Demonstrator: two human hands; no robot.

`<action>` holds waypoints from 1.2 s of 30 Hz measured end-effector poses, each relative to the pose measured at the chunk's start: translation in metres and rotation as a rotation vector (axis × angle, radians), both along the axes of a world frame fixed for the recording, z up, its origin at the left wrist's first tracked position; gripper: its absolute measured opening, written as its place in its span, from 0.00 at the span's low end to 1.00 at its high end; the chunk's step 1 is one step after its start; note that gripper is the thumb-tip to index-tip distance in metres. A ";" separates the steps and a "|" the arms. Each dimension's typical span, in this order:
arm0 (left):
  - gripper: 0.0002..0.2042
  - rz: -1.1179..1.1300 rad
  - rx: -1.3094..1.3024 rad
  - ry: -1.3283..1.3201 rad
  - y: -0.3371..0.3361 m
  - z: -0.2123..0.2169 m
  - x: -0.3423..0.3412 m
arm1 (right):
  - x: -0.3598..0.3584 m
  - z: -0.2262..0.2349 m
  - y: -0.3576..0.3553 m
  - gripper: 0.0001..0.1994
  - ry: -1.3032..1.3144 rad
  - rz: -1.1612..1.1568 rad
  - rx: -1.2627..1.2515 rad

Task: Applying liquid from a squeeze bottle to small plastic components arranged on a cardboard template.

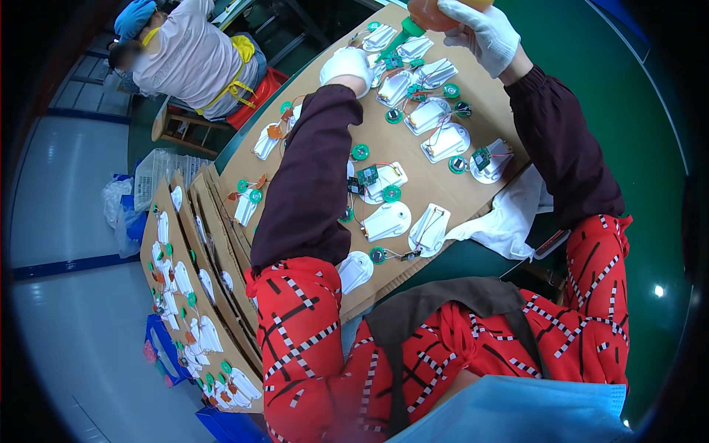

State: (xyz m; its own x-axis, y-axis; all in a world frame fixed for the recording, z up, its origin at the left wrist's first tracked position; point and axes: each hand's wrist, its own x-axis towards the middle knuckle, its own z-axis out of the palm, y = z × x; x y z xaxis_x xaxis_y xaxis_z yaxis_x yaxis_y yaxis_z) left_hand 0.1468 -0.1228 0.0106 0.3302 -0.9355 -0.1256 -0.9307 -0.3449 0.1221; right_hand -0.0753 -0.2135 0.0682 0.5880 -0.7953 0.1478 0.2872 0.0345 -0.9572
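Note:
My right hand (484,35), in a white glove, is wrapped round an amber squeeze bottle (436,15) at the far edge of the view. The bottle's green nozzle (406,33) slants down toward a small green circuit board (393,61) among white plastic housings. My left hand (347,65), also gloved, rests beside those housings at the far side of the cardboard; its fingers are hidden. Closer to me are more white housings (386,221), with green round parts (360,152) and thin wires attached to several of them.
Housings lie on a brown cardboard sheet (436,181) on the table. A white cloth (502,218) hangs by its right edge. On the left, several cardboard sheets (210,221) lean with more housings. A co-worker (196,59) sits at the far left near a plastic basket (159,173).

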 end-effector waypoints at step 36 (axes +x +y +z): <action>0.10 0.573 -0.405 0.681 0.011 -0.034 0.015 | 0.045 -0.035 0.004 0.30 -0.064 0.021 -0.136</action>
